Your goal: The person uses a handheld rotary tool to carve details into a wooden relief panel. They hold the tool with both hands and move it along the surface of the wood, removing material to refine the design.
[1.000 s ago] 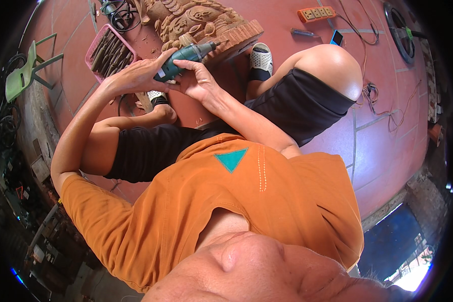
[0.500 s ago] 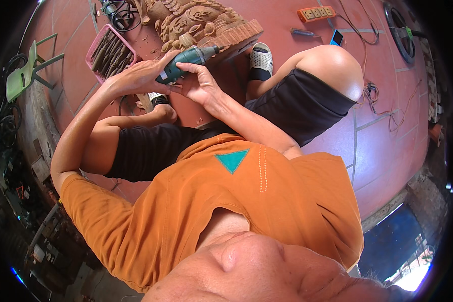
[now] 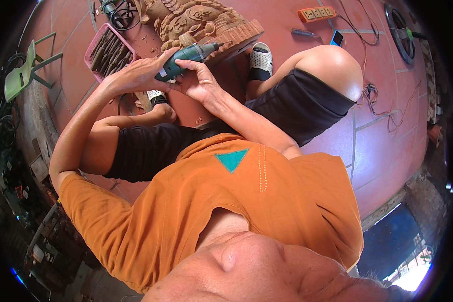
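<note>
Both hands meet on a green rotary tool (image 3: 186,59) held at the far side of the scene, in front of the person's raised knees. The left hand (image 3: 141,74) is wrapped around the rear of the tool's body, fingers closed over it. The right hand (image 3: 200,80) grips the tool from beneath and to the right, its thumb and forefinger pinching the body nearer the nose. The tool's tip points right and away, touching or nearly touching the carved wooden block (image 3: 201,25) that stands on the red tiled floor (image 3: 377,100); the exact contact is hard to make out at this angle.

Left of the carving lies a pink tray (image 3: 108,50) filled with dark chisels. A white sandal (image 3: 260,58) rests just right of the carving's near corner. Farther right on the floor are an orange power strip (image 3: 316,13) and a small blue object beside it. A green plastic chair (image 3: 22,75) sits at the far left.
</note>
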The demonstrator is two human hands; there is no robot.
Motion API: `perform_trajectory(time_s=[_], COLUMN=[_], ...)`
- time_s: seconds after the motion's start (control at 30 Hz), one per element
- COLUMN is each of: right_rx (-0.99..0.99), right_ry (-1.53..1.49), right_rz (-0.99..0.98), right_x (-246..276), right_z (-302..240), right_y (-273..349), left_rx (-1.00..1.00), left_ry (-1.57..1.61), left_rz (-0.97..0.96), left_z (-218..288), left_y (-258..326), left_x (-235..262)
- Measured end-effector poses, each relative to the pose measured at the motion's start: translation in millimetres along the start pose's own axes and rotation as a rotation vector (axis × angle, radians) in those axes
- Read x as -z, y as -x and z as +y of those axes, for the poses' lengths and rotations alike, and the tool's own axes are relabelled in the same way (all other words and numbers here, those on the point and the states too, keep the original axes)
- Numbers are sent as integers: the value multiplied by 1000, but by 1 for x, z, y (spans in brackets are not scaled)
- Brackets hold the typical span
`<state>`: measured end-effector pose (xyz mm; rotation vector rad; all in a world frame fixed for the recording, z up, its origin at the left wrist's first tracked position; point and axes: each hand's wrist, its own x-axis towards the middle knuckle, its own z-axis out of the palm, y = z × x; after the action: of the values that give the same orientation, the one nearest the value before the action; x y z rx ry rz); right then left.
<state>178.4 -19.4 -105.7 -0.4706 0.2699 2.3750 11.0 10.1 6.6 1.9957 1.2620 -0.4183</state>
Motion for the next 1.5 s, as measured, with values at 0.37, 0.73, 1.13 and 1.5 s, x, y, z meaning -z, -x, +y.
perform_trajectory(time_s=[0.37,0.73,1.13,1.5], right_rx=[-9,-28,-12,-27], right_ry=[23,10,2,-26], right_rz=[-35,-62,-63,1], right_x=[-4,0,1,-1], right_z=[3,5,3,3], right_y=[-7,-14,-11,0], left_rx=[-3,-22,26,-3], left_ry=[41,53,59,0], left_rz=[29,70,21,-9], left_z=[-6,-4,2,-6], left_y=[5,11,7,2], left_x=[-1,-2,3,-3])
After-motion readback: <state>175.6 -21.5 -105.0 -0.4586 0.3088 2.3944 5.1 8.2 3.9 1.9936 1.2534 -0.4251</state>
